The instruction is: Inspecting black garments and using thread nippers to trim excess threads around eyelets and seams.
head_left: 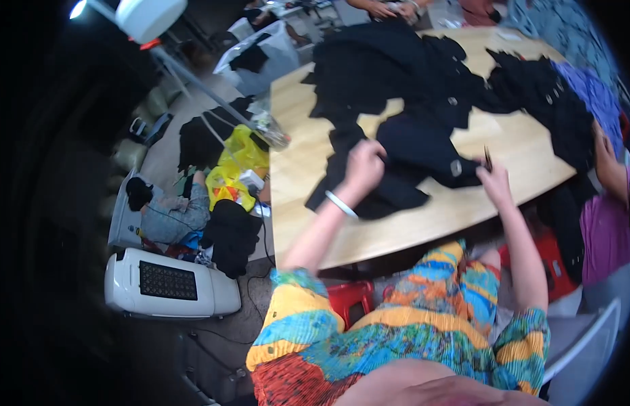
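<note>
A black garment with a small metal buckle lies spread before me on a pale wooden table. My left hand is closed on the garment's left part, fingertips pinched on the cloth. By the right end of the same piece, my right hand is closed round a small dark pointed tool, whose tip sticks up past the fingers. It is too small to tell its exact kind. The fingers also touch or nearly touch the fabric edge there.
A heap of black garments covers the table's far side, and more lie at the right. Another person's hand is at the right edge, other hands at the back. A white appliance and a yellow bag stand left.
</note>
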A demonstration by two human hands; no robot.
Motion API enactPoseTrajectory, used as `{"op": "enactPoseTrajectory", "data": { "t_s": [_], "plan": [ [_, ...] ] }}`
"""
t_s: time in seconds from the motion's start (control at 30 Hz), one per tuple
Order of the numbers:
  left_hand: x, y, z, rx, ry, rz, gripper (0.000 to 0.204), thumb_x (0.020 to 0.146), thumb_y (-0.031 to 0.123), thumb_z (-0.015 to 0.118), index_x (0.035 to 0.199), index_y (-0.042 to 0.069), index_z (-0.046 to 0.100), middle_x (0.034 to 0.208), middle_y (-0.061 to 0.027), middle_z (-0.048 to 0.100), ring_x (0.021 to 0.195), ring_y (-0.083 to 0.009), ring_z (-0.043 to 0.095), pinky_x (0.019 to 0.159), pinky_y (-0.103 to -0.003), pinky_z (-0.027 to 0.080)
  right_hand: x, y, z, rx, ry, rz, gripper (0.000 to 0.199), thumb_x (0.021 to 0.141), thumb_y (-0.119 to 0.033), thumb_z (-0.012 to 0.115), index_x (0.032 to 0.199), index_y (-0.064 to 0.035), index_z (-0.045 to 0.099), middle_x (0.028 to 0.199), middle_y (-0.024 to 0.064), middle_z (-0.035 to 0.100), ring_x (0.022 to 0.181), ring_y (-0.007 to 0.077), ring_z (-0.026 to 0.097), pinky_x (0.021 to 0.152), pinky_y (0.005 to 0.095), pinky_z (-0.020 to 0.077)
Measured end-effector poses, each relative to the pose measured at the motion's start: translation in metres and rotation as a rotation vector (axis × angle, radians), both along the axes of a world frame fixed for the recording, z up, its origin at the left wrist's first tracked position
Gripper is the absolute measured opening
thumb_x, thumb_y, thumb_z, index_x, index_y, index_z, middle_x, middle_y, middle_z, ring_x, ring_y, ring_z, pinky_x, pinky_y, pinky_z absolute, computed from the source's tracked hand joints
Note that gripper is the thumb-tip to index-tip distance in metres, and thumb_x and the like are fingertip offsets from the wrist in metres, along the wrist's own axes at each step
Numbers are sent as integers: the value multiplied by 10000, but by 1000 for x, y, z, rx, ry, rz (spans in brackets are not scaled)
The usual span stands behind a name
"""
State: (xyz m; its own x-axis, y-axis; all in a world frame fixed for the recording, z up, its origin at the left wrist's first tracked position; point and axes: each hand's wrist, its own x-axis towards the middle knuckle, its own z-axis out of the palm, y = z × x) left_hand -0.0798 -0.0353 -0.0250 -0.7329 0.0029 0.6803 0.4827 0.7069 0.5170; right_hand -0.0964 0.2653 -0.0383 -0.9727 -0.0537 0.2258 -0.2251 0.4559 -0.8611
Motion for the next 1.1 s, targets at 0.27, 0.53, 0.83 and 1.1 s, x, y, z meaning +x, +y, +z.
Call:
{"op": "enactPoseTrajectory", "data": {
  "t_s": [0.27,0.53,0.83,1.1],
  "plan": [
    [-51,-62,129,-399,219,10,205,651,-19,461,765,68,607,840,-104,588,846,-277,546,754,-345,438,38,-27,88,-547,11,240,194,791,-173,610,916,-27,581,703,-71,500,627,-2,420,558,151,335],
    [34,26,21,622,-769,-296,142,848,121,475,916,28,557,782,-70,590,685,-127,584,602,-211,463,69,-38,15,-176,73,134,218,765,-143,619,931,-5,588,665,27,562,613,50,470,564,196,392],
    [112,59,0,1402,-868,-498,262,866,274,493,947,28,531,850,-50,562,799,-123,526,744,-262,422,124,-94,-1,-17,298,278,195,735,-34,601,926,-17,563,788,131,600,694,224,613,588,272,478],
    [136,42,9,1324,-838,-536,227,833,41,445,1056,16,475,997,-61,539,888,-133,528,789,-277,417,143,-111,-1,-101,239,348,227,701,-15,606,924,-8,563,802,124,588,694,241,602,594,291,483]
  ]
}}
